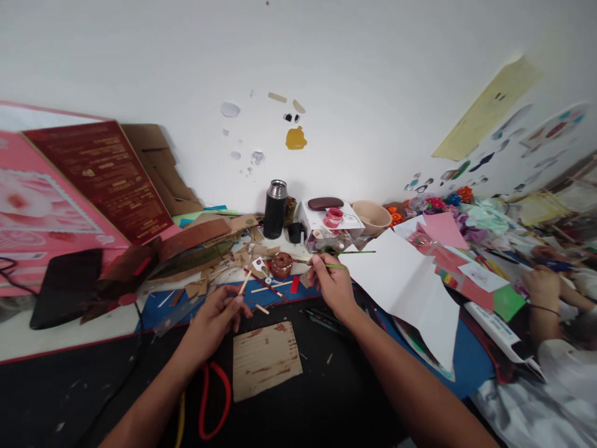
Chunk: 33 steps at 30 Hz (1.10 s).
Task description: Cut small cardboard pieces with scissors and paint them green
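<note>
My left hand (222, 314) pinches a short pale wooden stick (245, 283) that points up and away. In my right hand (332, 286) is a thin paintbrush (334, 266) with a green handle, its far end reaching left toward an open jar of brown paint (282, 266). Whether the bristles touch the paint is too small to tell. Below both hands lies a piece of corrugated cardboard (267, 361) streaked with brown. Another short wooden stick (262, 308) rests on the dark surface between the hands.
A black thermos (275, 211), a white box (305, 221) and a beige bowl (372, 216) stand by the wall. Cardboard scraps (219, 249) lie at left, white paper sheets (401, 280) at right. A red loop (227, 398) lies in front. Another person's hand (543, 289) is far right.
</note>
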{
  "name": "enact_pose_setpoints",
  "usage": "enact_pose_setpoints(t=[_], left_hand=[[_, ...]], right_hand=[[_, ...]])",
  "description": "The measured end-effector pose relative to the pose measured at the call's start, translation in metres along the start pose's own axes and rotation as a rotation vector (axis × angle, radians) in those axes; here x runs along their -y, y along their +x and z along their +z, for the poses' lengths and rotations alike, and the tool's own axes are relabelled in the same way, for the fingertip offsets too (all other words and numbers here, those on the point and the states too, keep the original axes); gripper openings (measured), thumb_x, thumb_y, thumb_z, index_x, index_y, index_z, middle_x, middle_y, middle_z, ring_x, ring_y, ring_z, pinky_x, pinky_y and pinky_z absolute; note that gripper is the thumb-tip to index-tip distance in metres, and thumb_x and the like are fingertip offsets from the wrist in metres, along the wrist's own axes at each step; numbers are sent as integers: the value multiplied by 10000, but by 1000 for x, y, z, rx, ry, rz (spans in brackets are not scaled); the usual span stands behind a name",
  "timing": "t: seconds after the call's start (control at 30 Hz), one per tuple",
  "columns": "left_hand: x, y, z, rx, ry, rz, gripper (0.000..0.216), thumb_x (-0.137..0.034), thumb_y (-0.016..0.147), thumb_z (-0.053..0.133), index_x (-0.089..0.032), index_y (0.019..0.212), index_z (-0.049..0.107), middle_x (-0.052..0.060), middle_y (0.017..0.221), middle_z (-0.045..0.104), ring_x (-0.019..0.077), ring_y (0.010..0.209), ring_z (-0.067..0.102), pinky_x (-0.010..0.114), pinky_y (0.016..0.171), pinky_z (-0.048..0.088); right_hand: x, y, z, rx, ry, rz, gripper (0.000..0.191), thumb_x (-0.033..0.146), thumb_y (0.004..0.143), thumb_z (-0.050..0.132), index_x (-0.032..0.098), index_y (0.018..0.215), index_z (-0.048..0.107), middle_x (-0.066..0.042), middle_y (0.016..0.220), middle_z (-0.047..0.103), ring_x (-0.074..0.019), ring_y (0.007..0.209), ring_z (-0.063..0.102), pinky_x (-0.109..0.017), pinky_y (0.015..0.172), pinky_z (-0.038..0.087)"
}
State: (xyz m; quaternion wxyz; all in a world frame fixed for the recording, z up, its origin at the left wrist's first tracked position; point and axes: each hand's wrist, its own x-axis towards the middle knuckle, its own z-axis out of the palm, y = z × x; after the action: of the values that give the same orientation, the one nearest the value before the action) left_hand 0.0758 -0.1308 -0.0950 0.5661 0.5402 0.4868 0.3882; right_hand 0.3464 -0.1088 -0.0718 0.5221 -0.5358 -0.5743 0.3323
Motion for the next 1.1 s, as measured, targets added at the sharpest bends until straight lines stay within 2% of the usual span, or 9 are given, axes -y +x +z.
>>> enact_pose_setpoints(t=[0.13,0.37,0.57,0.83,1.1], left_hand=[[0,0,0,0,-5,2,507,-654,851,657,-197,1028,529,26,737,743,137,494,550,275,485,381],[4,1,0,7,-5,-5,520,-663,837,674,-197,1025,540,33,738,749,138,481,551,273,474,365],[7,2,0,12,3,4,503,-665,849,657,-204,1015,542,37,750,758,140,485,555,281,492,382],[1,1,1,31,25,-27,539,-677,838,645,-192,1044,530,44,772,751,140,503,548,286,493,370],[1,0,1,23,9,-25,527,-680,827,660,-203,1019,543,29,739,735,141,493,543,290,511,395]], right_hand=[[-7,1,2,13,-11,23,437,593,1031,552,204,882,683,4,612,652,-140,495,606,-225,453,440],[-16,5,-6,-85,60,80,475,645,994,581,200,862,677,-7,629,662,-140,471,588,-225,417,412],[-9,5,2,-44,82,28,449,615,1005,581,204,847,670,-1,618,655,-137,479,592,-222,422,420],[-10,9,-5,-98,59,69,471,645,996,578,204,857,667,4,602,650,-144,469,593,-229,421,425],[-11,7,-1,-44,48,61,503,687,979,570,207,858,659,8,583,639,-144,461,590,-224,414,425]])
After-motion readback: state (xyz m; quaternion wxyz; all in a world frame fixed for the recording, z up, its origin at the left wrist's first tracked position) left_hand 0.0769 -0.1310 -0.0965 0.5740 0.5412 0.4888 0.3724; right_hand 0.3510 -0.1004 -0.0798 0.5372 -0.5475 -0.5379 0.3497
